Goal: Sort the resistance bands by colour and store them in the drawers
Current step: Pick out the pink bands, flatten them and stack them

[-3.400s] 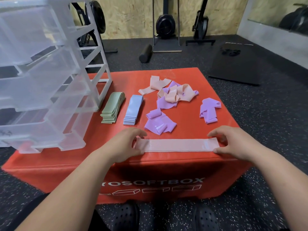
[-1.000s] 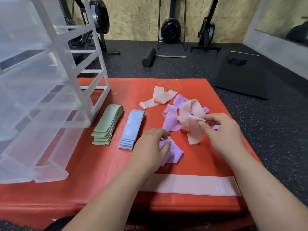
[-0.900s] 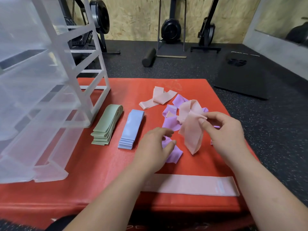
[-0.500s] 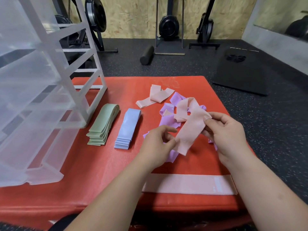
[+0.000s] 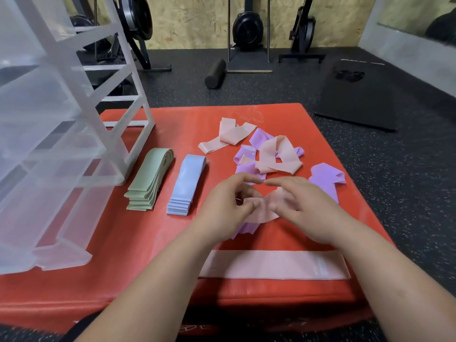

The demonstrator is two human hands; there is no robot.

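Note:
Both hands hold one bunched pink band above the red box. My left hand pinches its left end; my right hand has fingers pushed through it. A flattened pink band lies along the near edge. Neat stacks of green bands and blue bands lie left of my hands. Loose pink bands and purple bands lie tangled behind. A purple band lies under my hands. The clear plastic drawer unit stands at the left.
The box stands on dark speckled rubber floor. A black foam roller, gym machines and a black mat lie beyond the far edge. One low drawer of the unit juts out toward me at the left.
My right hand lifted a pink band out of the tangled pile. Both hands brought it nearer, and the left hand took hold of it too.

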